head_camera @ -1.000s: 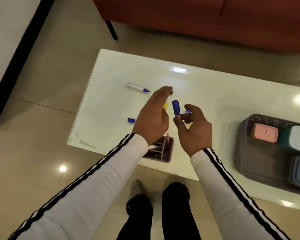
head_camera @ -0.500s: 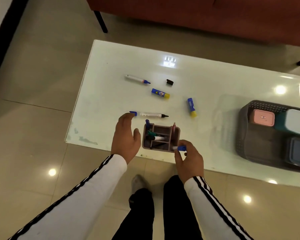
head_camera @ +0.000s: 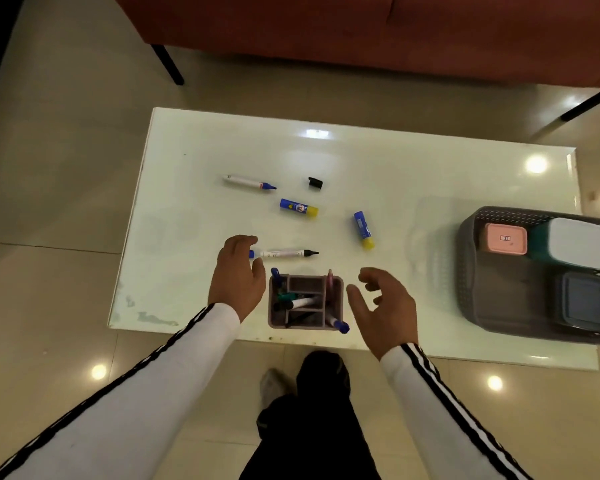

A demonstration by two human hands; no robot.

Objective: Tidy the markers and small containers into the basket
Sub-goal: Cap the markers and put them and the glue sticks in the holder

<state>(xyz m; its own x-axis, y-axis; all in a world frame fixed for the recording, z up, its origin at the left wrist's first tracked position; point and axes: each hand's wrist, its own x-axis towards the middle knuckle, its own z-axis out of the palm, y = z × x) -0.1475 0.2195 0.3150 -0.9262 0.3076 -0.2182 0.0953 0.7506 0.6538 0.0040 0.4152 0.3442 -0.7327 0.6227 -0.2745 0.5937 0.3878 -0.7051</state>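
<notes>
Our left hand (head_camera: 238, 275) curled empty at the capless marker's (head_camera: 284, 253) tail; our right hand (head_camera: 383, 306) hung spread and empty beside the organizer (head_camera: 305, 303) at the table's (head_camera: 187, 209) near edge. Two markers and two glue sticks (head_camera: 298, 207) lay loose; the basket (head_camera: 492, 299) overhung the right corner, holding three containers.
</notes>
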